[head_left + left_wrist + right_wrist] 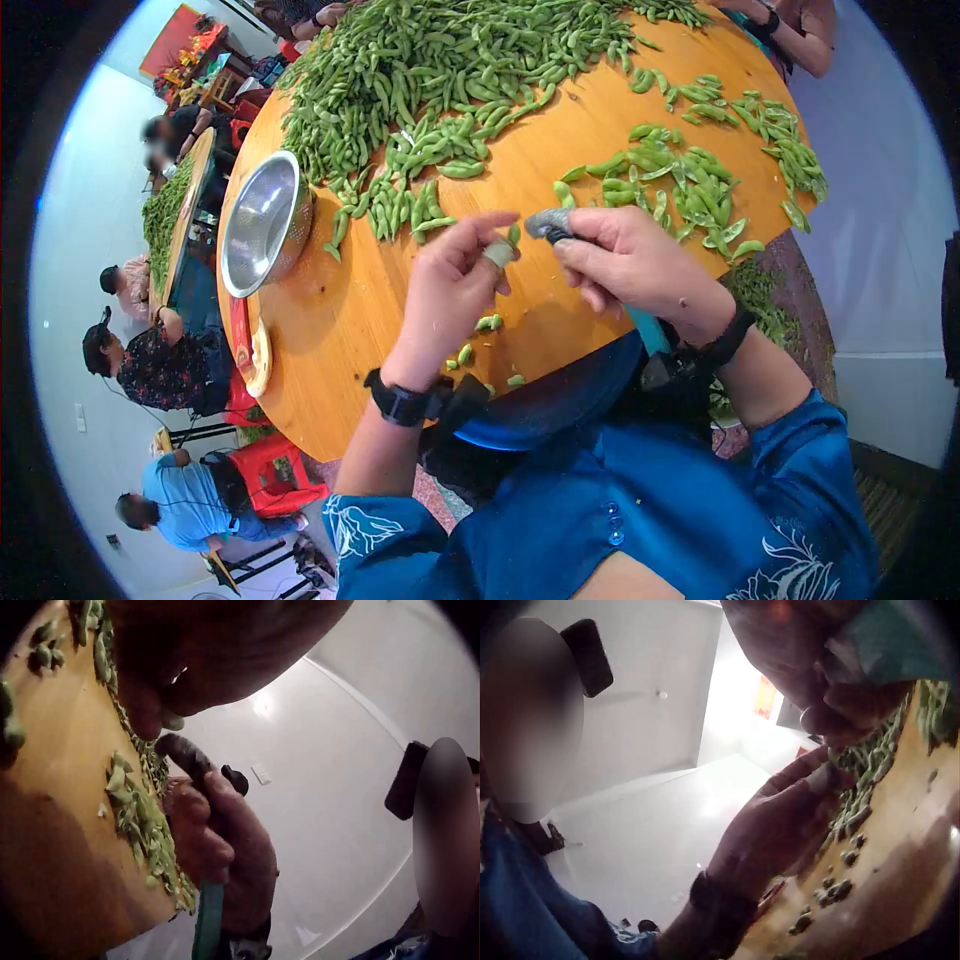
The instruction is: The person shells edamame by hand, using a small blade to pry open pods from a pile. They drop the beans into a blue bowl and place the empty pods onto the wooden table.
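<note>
In the head view, the left hand (455,285) pinches a small green pod (514,235) between thumb and fingertips; pale wrapping covers its thumb. Just to the right, the right hand (645,258) has curled fingers round a teal strip-like object (648,330), seen also as a teal strip (208,922) in the left wrist view. Grey covering (547,222) wraps a digit of the right hand, close to the pod but apart from it. Several shelled beans (465,355) lie on the wooden table (350,320) below the left hand. What the teal thing is cannot be told.
A large heap of pods (430,60) covers the far side. A metal colander (262,225) stands at left. Opened pods (700,190) lie beyond the right hand. A blue basin (560,400) sits below the table edge. Other people are around.
</note>
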Demonstrator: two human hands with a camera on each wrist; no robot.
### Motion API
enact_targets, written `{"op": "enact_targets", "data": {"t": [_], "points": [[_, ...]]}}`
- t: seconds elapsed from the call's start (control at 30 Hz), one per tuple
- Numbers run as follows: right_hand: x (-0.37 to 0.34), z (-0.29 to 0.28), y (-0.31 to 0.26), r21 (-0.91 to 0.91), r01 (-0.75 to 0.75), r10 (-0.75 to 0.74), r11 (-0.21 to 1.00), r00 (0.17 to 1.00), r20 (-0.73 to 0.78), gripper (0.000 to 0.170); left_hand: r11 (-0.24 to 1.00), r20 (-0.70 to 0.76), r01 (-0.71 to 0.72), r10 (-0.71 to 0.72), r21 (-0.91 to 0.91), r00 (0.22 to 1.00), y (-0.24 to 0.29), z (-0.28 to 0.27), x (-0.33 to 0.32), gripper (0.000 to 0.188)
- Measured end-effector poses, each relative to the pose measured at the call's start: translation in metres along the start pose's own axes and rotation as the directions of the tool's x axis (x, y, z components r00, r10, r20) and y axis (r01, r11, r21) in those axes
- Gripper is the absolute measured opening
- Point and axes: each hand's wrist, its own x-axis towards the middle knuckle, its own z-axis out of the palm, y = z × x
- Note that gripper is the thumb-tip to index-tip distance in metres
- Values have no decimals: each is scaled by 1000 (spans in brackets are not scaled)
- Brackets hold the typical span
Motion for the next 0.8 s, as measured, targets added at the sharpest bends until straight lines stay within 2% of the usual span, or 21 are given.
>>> {"op": "enact_targets", "data": {"t": [0.13, 0.27, 0.47, 0.53, 0.63, 0.67, 0.73, 0.8], "points": [[6, 15, 0, 47, -40, 37, 998, 997, 64, 21, 997, -41, -18, 15, -80, 999, -11, -1, -13, 32], [10, 23, 5, 6, -68, 68, 998, 995, 68, 20, 992, -29, 18, -22, -129, 999, -18, -6, -20, 30], [14, 33, 6, 119, -92, 81, 989, 993, 89, 15, 954, 13, 55, -53, -296, 999, -31, -16, -20, 30], [15, 35, 6, 163, -145, 139, 976, 989, 52, 14, 862, 111, 134, -91, -488, 990, -32, -19, -21, 29], [16, 37, 7, 211, -155, 147, 965, 988, 52, 14, 791, 144, 179, -115, -586, 983, -35, -20, -20, 28], [15, 38, 6, 208, -158, 150, 965, 987, 53, 14, 788, 143, 178, -115, -589, 983, -35, -19, -20, 28], [13, 42, 1, 134, -132, 129, 982, 991, 35, 15, 881, 54, 117, -104, -459, 993, -35, -16, -19, 28], [11, 44, 2, 124, -123, 120, 985, 992, 29, 16, 909, 36, 102, -96, -405, 995, -36, -16, -19, 28]]}}
